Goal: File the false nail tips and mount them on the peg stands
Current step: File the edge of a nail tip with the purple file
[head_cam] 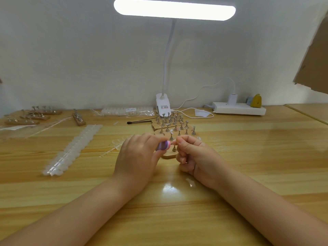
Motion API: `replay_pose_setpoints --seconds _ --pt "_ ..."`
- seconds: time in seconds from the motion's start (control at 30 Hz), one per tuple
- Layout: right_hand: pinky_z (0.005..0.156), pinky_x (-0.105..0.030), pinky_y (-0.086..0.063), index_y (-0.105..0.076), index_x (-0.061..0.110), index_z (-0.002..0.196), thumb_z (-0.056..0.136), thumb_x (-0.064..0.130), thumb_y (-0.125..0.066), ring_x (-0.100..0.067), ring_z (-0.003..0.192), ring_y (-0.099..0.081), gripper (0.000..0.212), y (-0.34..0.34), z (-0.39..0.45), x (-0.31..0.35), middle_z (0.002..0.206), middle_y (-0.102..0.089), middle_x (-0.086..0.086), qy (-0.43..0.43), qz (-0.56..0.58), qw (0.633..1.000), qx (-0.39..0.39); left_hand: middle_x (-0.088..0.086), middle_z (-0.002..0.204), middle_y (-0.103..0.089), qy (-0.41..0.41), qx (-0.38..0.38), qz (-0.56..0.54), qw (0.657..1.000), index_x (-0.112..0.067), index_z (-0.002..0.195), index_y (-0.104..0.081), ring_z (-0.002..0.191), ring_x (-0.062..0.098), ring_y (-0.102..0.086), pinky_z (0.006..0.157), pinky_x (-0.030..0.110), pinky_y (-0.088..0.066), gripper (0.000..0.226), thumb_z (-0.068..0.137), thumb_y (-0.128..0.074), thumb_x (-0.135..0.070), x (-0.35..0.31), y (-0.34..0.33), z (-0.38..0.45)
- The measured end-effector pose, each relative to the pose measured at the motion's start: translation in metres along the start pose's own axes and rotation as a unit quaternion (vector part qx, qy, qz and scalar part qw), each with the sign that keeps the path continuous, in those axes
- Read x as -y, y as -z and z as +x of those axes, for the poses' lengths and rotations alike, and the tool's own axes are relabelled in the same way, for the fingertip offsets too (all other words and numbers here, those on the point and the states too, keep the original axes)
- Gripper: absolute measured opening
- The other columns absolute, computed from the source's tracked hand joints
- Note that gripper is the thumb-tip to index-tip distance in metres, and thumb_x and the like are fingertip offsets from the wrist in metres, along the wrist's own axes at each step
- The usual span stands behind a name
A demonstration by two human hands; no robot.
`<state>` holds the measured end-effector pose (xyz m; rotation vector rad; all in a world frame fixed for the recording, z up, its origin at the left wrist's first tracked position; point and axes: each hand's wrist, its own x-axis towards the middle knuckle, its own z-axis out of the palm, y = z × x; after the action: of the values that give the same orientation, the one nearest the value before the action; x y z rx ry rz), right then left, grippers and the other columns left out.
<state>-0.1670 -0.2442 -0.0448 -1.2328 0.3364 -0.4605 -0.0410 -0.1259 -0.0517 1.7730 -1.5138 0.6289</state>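
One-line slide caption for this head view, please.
Left hand grips a pink-purple nail file against a tip pinched by the right hand, before wooden peg stands.

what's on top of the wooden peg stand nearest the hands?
Upright metal pegs on the peg stand, one showing between the left hand and right hand. The hands cover its sides.

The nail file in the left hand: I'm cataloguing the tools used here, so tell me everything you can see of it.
Only the end of the small purple-and-pink striped nail file shows, poking out from the grip of the left hand, whose curled fingers hide the rest. The visible end is rounded, with bands of purple, white and pink; the material cannot be told. It is held above the light wooden table, pointing at the right hand's fingertips, which meet it at a pinch; the nail tip there is too small to make out.
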Motion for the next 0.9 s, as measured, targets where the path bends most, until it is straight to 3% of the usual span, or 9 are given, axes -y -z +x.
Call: replay_pose_setpoints --seconds 0.17,0.33,0.53,0.67,0.83,0.9 --pt "0.041 -0.016 -0.029 -0.064 0.014 0.082 0.079 0.025 -0.064 -0.008 0.049 -0.043 0.011 -0.0008 -0.0002 -0.0005 0.058 -0.047 0.004 -0.002 -0.017 1.000 0.002 -0.003 0.099 -0.065 -0.069 -0.048 -0.029 0.996 -0.025 0.115 -0.051 0.088 0.021 -0.061 0.078 0.039 -0.044 0.027 0.089 -0.059 -0.029 -0.0008 0.0007 -0.0017" --pt "0.040 -0.016 -0.028 -0.063 0.014 0.073 0.079 0.025 -0.063 -0.009 0.051 -0.041 0.012 0.0001 -0.0010 0.0031 0.061 -0.041 0.002 -0.016 -0.005 1.000 0.013 0.001 0.091 -0.065 -0.036 -0.047 0.039 0.997 -0.020 0.109 -0.064 0.080 0.028 -0.059 0.071 0.042 -0.047 0.026 0.085 -0.060 -0.029 0.0028 -0.0015 -0.0008" --pt "0.041 -0.017 -0.027 -0.062 0.013 0.078 0.076 0.023 -0.062 -0.009 0.050 -0.043 0.009 0.0000 -0.0014 0.0027 0.059 -0.042 0.002 -0.018 -0.024 0.999 0.029 0.000 0.095 -0.064 -0.114 -0.059 0.014 0.992 -0.029 0.112 -0.052 0.086 0.021 -0.057 0.079 0.034 -0.041 0.023 0.090 -0.056 -0.032 -0.0009 -0.0012 -0.0014" --pt "0.042 -0.018 -0.025 -0.055 0.012 0.079 0.080 0.025 -0.058 -0.010 0.052 -0.042 0.013 0.0003 -0.0006 0.0043 0.058 -0.038 0.003 -0.036 -0.015 0.999 0.035 0.002 0.091 -0.063 -0.079 -0.065 0.052 0.993 -0.023 0.104 -0.065 0.081 0.027 -0.060 0.073 0.039 -0.044 0.019 0.087 -0.059 -0.029 0.0023 0.0000 0.0000" --pt "0.039 -0.016 -0.026 -0.054 0.008 0.088 0.093 0.010 -0.051 -0.009 0.049 -0.043 0.006 -0.0010 -0.0002 0.0026 0.061 -0.042 0.000 -0.032 -0.034 0.998 0.041 0.003 0.090 -0.067 -0.194 -0.114 0.042 0.974 -0.028 0.110 -0.052 0.077 0.021 -0.058 0.074 0.032 -0.040 0.020 0.092 -0.061 -0.027 -0.0040 0.0007 0.0004" --pt "0.040 -0.017 -0.027 -0.053 0.008 0.088 0.094 0.008 -0.048 -0.010 0.050 -0.043 0.009 -0.0008 -0.0003 0.0037 0.062 -0.039 0.000 -0.042 -0.039 0.998 0.042 0.003 0.092 -0.067 -0.177 -0.099 0.049 0.978 -0.029 0.111 -0.052 0.078 0.022 -0.059 0.076 0.033 -0.040 0.020 0.092 -0.059 -0.027 -0.0029 0.0011 0.0007"
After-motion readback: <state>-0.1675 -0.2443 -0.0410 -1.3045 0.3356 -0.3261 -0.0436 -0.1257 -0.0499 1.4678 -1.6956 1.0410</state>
